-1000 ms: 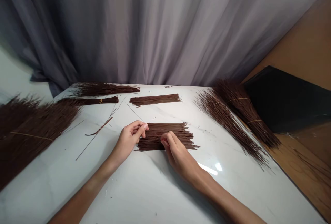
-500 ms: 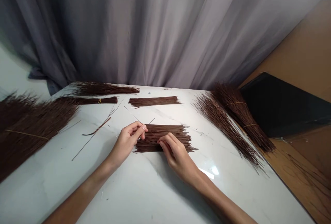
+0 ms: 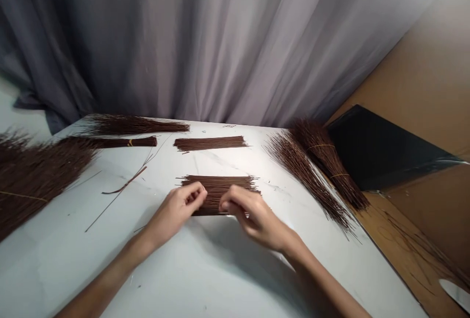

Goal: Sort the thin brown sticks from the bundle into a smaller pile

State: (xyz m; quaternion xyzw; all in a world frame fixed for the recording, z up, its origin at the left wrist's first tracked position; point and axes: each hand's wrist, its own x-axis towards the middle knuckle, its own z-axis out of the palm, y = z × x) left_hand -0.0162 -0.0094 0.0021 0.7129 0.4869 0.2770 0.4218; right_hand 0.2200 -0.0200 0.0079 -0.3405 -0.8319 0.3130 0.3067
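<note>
A flat layer of thin brown sticks (image 3: 220, 188) lies crosswise on the white table in front of me. Over its left part is my left hand (image 3: 183, 205), thumb and fingertips pinched together. My right hand (image 3: 249, 210) hovers at the near right side of the layer, its fingers curled in and slightly blurred. Whatever is between the fingers of either hand is too thin or too hidden to make out. Part of the layer's near edge is covered by both hands.
Beyond lies a smaller row of sticks (image 3: 211, 143). Large brush-like bundles rest at left (image 3: 40, 181) and right (image 3: 330, 161), with a loose pile (image 3: 312, 181) beside the right one. A tied bundle (image 3: 143, 141) and loose strips (image 3: 127, 181) are at left. A grey curtain (image 3: 220, 39) hangs behind.
The thin stick seen between my hands no longer shows there. My fingers have curled in closer over the layer. The whole view has shifted a little to the right.
</note>
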